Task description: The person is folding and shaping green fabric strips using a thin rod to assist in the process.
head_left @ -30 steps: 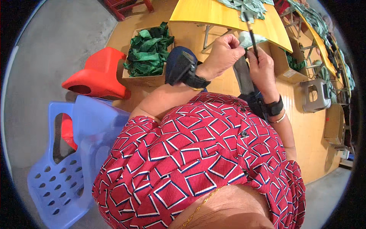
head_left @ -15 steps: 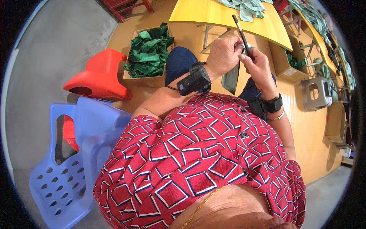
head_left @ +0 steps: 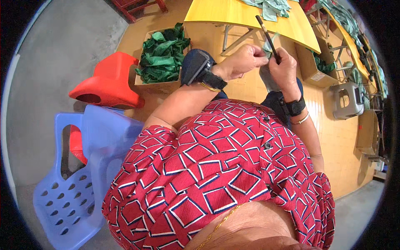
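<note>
A thin dark stick (head_left: 266, 36), straight and slender like a narrow rod, stands tilted between the person's two hands, its upper end leaning away toward the yellow tabletop and its lower end lost inside the fingers. Against it lies a small pale green scrap of cloth or leaf (head_left: 266, 45), mostly covered, so its shape cannot be made out. All this is held in the air above the person's lap, just in front of the near edge of the yellow wooden table (head_left: 233, 14).

The right hand (head_left: 284, 66) is curled around the lower part of the stick, fingers folded in a firm grip. The left hand (head_left: 243, 61) is closed into a loose fist right beside it, its fingertips pinching at the pale scrap where it meets the stick; the two hands touch. Each wrist wears a black strap, and the left one carries a black boxy device (head_left: 196, 66).

To the person's left, on the wooden floor, sits an open cardboard box heaped with dark green folded pieces (head_left: 160, 56). Just beside it lies a red plastic stool (head_left: 106, 81) tipped on its side, and nearer still a pale blue plastic chair (head_left: 79, 183) with holes in its seat. More green pieces (head_left: 271, 6) lie on the table's far side. A grey plastic stool (head_left: 346, 100) stands well off to the right.
</note>
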{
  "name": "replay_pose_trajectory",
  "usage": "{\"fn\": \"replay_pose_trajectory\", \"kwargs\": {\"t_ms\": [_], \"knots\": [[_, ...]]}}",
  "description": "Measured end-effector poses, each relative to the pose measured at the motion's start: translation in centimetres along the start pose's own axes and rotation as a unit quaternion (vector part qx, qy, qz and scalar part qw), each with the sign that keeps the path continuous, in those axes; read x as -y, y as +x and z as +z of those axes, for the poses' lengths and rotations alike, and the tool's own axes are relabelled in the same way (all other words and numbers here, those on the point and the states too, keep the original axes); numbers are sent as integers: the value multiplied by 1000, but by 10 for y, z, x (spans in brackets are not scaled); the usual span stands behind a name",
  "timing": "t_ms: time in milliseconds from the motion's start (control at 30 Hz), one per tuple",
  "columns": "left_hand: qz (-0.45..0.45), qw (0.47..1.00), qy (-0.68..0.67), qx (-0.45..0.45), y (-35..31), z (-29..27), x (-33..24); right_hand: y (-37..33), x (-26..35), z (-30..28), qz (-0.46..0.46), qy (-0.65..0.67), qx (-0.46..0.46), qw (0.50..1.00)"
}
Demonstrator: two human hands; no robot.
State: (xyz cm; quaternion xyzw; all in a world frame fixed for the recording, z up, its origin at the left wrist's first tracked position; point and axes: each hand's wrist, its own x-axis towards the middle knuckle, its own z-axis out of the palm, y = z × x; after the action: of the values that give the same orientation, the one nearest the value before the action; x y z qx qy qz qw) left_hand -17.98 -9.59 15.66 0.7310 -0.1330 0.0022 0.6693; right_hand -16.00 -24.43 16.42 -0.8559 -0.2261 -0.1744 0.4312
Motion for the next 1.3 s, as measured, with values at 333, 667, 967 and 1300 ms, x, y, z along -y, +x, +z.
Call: {"fn": "replay_pose_trajectory", "kwargs": {"t_ms": [333,667,967,1300], "knots": [[-104,988,-90,75,-14,-11,4,-10,8,8,-154,23,-15,988],[227,900,309,-208,-8,6,11,-5,4,6,-46,69,24,996],[292,920,225,-135,-7,-6,13,-4,-4,-3,252,531,377,716],[81,994,29,-71,-8,-2,4,-4,-15,-17,276,592,370,661]]}}
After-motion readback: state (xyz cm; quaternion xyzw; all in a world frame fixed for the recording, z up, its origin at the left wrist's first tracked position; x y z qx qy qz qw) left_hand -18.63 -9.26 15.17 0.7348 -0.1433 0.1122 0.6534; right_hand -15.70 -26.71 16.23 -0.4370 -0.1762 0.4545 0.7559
